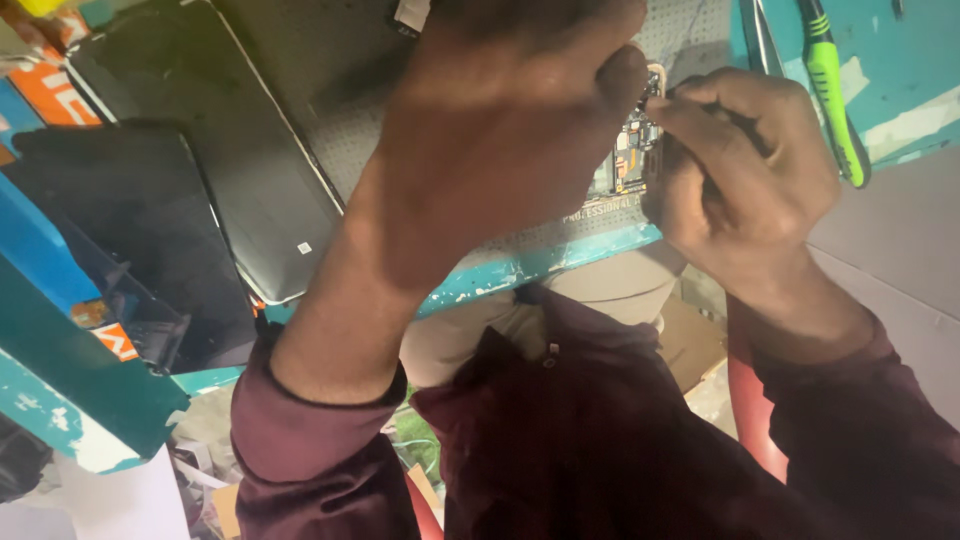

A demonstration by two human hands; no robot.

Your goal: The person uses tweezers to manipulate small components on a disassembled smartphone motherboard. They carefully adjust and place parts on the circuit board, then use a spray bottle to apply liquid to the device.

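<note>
My left hand (pixel 500 130) is curled over an opened phone (pixel 632 150), covering most of it; only a strip of circuit board shows between my two hands. The fingers are bent down around the phone's far edge and seem to steady it, though I cannot tell how tightly they grip. My right hand (pixel 745 170) is closed in a loose fist just beside the phone, fingertips pinched together on something thin and dark at the board; what it is stays hidden. The phone sits on a grey mat (pixel 340 90) near the chipped teal edge of the surface (pixel 540 265). To the left of my left forearm lie two dark screen panels (pixel 190 150), one overlapping the other. A green-handled tool (pixel 835 95) lies beyond my right hand, well apart from the phone. My maroon sleeves (pixel 320 450) fill the lower view.
</note>
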